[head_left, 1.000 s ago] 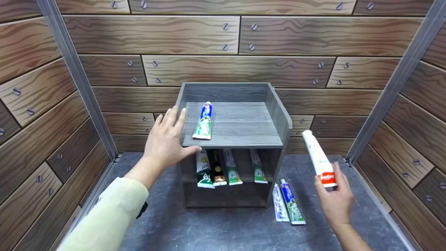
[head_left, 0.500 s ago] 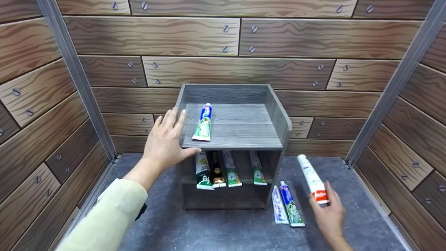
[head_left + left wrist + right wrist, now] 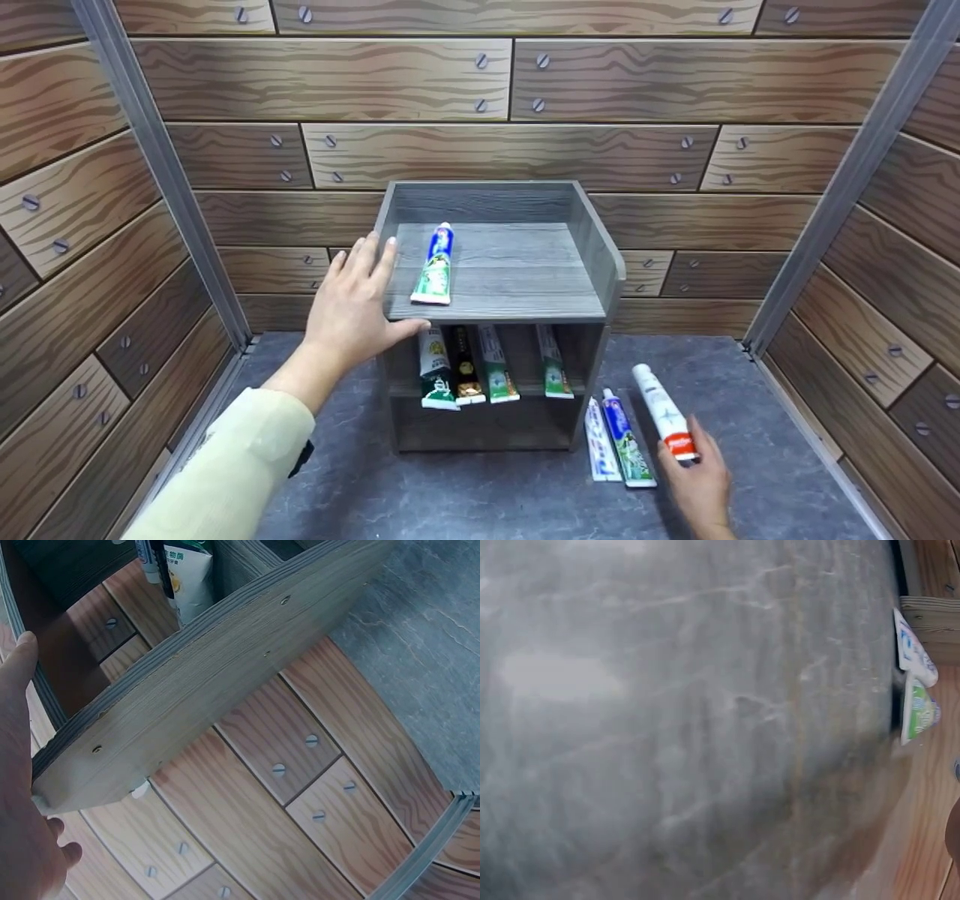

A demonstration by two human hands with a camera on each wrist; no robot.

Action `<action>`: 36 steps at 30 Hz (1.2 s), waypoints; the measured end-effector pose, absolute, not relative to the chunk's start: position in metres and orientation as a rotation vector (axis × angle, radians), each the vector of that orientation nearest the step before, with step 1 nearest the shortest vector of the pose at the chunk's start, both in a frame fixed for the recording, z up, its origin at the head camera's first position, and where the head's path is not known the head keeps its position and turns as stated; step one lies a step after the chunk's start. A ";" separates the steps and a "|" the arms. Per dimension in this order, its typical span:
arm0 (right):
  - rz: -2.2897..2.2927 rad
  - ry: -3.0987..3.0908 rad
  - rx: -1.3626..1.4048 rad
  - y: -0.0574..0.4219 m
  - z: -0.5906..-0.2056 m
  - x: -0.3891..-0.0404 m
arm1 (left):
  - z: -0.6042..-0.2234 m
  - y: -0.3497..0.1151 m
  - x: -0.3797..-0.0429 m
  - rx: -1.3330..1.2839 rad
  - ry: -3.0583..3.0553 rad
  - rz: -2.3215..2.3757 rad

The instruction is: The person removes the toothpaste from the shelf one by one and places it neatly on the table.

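Observation:
My left hand [image 3: 346, 311] rests with spread, straight fingers against the left side of a small grey wooden shelf unit [image 3: 517, 292], its thumb at the front edge of the upper board. In the left wrist view, the thumb [image 3: 21, 660] lies by the panel's edge. Low at the right, my right hand [image 3: 697, 480] grips the bottom end of a white and red toothpaste tube [image 3: 661, 409], cap pointing away. Just left of it, a blue and green toothpaste tube [image 3: 628, 442] and a white and blue toothpaste tube [image 3: 602, 442] lie side by side on the floor.
One blue and green toothpaste tube [image 3: 434, 266] lies on the unit's top. Several more, including a black and gold tube [image 3: 466, 367] and a white and green tube [image 3: 555, 364], fill the middle shelf, ends jutting out. Wood-patterned walls [image 3: 420, 154] enclose the grey floor [image 3: 465, 495].
My right hand has come down and to the left with the white and red toothpaste tube, closer to the two floor tubes. My left hand stays at the shelf unit.

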State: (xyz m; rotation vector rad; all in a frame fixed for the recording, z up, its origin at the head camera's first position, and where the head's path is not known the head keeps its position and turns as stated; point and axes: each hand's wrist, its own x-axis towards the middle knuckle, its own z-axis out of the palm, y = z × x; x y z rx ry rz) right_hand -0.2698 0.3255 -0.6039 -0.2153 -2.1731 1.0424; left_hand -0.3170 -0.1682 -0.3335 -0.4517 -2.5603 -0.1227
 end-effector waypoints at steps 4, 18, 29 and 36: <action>1.038 -2.198 -0.238 0.327 -0.611 -0.269 | -0.334 -0.168 -0.317 -0.455 -2.552 -0.122; 1.099 -2.292 -0.265 0.329 -0.625 -0.267 | -0.334 -0.169 -0.316 -0.453 -2.554 -0.126; 1.081 -2.466 -0.293 0.337 -0.629 -0.263 | -0.334 -0.168 -0.317 -0.453 -2.560 -0.127; 1.110 -2.566 -0.343 0.343 -0.635 -0.261 | -0.334 -0.168 -0.316 -0.448 -2.565 -0.127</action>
